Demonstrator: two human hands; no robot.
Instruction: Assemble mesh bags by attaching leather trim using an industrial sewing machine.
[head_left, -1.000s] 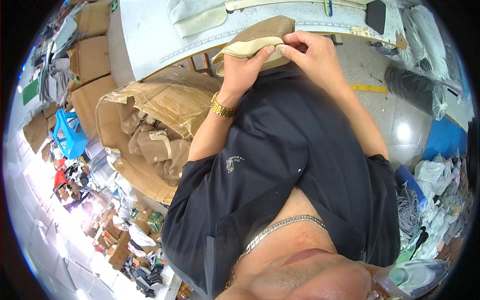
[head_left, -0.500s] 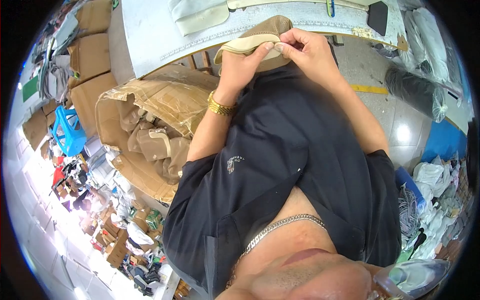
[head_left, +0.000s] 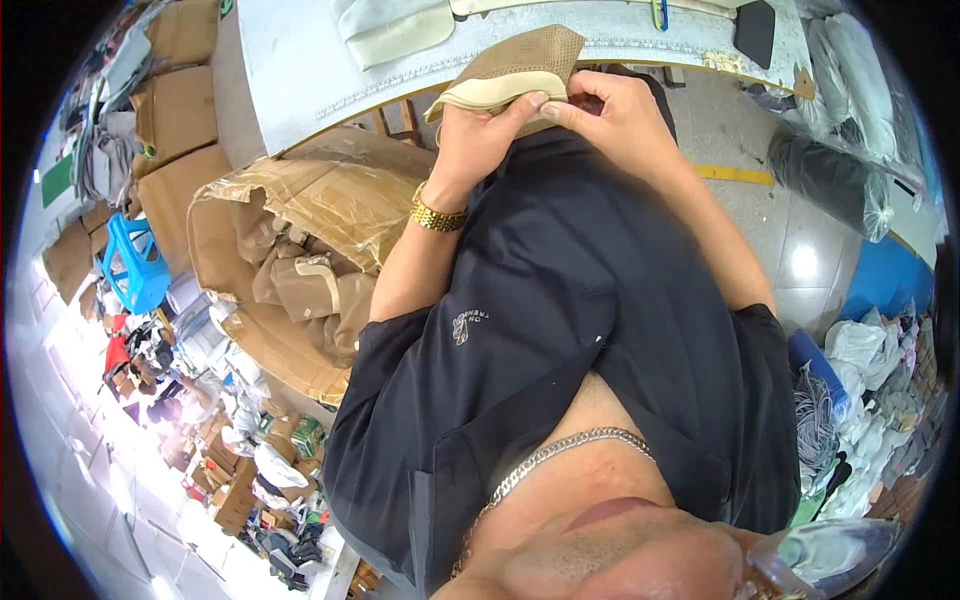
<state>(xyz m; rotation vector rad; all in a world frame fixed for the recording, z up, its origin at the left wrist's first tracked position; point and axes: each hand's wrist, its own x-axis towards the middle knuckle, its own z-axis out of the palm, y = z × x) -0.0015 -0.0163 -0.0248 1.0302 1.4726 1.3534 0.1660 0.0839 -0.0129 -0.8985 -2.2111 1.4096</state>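
A brown textured fabric piece with a cream band (head_left: 515,75) is held up between my two hands at the table's near edge. My left hand (head_left: 482,140) grips its lower edge from the left, thumb pressed on the cream band. On the other side, my right hand (head_left: 620,118) pinches the same edge, its thumb beside the left thumb and its index finger bent. The two thumb tips almost meet. Part of the piece's underside is hidden behind my hands.
A torn cardboard box (head_left: 275,345) with several similar brown pieces (head_left: 315,290) stands at my left. Ahead is a white table (head_left: 300,70) bearing pale material (head_left: 400,35) and a dark pad (head_left: 754,34). A blue stool (head_left: 135,265) is far left; wrapped rolls (head_left: 825,180) lie right.
The piece has tilted, its brown panel now standing taller and flatter above the cream band. My right fingers have shifted slightly down and curled more, staying on the edge.
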